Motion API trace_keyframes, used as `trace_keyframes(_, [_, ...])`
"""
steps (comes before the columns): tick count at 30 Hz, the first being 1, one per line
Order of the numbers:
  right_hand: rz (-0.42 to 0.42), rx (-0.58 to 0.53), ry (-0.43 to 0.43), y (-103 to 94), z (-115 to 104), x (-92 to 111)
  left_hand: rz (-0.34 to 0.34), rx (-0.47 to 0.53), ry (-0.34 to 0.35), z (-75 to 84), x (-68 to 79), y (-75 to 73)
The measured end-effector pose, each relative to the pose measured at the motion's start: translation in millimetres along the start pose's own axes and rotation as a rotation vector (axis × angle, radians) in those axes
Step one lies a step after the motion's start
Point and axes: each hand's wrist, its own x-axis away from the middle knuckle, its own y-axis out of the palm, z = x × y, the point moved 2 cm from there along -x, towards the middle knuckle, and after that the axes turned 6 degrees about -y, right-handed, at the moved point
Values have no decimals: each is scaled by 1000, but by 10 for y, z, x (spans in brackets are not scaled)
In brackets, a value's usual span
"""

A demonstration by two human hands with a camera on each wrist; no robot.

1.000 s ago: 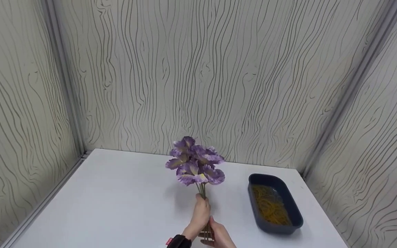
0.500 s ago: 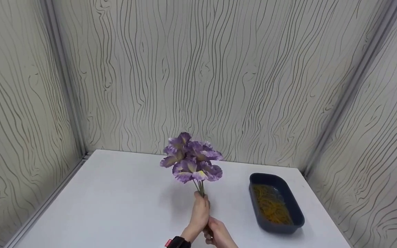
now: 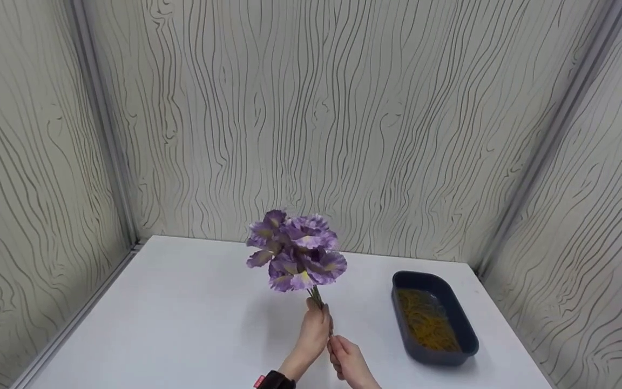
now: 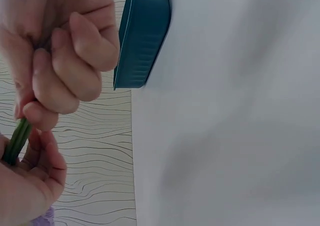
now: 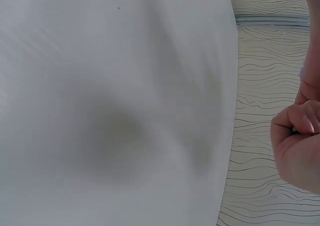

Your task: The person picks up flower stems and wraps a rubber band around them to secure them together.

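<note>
Leftward of the dark blue tub, and well apart from it, a bunch of flowers is held over the white desk. The ruffled petals are purple, paling toward the edges, with yellow streaks on some; the heads crowd together too closely to count. Below them, thin green stems gather into one tight bundle, tilted so that the blooms lean away from the tub. A black band, cut off by the lower edge, circles the wrist of the left hand, whose fingers are curled round the stems beneath the blooms. Nearer the tub, the right hand grips the stems lower down, its fingers hiding their ends. The left wrist view catches merely a purple scrap of petal; the right wrist view cuts the hands off at its edge. Inside the tub lies a yellow-brown stringy tangle, too blurred to identify.
</note>
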Motion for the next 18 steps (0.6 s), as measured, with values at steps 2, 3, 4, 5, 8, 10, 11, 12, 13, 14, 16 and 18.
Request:
trace_keyframes(2, [4, 41, -12, -29, -21, -2, -13, 17, -8, 8, 0, -22])
trace_keyframes(3, [4, 65, -23, -41, -35, -2, -19, 30, -11, 15, 3, -35])
trace_keyframes(4, [6, 91, -39, -53, -51, 1, -27, 42, -12, 23, 10, -48])
trace_keyframes(5, [7, 124, -58, -65, -64, 2, -33, 49, -12, 29, 15, -60])
trace_keyframes(8, [1, 211, -111, -93, -110, 3, -45, 48, -16, 50, 29, -103])
trace_keyframes(10, [-5, 252, -135, -109, -141, 7, -52, 31, -15, 70, 37, -130])
trace_keyframes(11, [-8, 269, -141, -115, -156, 9, -53, 24, -16, 81, 39, -143])
trace_keyframes(12, [-12, 286, -146, -122, -170, 12, -52, 14, -18, 95, 40, -156])
trace_keyframes(13, [-16, 299, -146, -129, -183, 15, -50, 8, -22, 108, 40, -168])
trace_keyframes(14, [-20, 316, -153, -135, -197, 18, -50, 5, -31, 122, 40, -179])
trace_keyframes(16, [-24, 351, -171, -151, -223, 22, -45, 21, -55, 150, 40, -203])
trace_keyframes(18, [-28, 389, -193, -168, -248, 23, -42, 53, -79, 178, 41, -228])
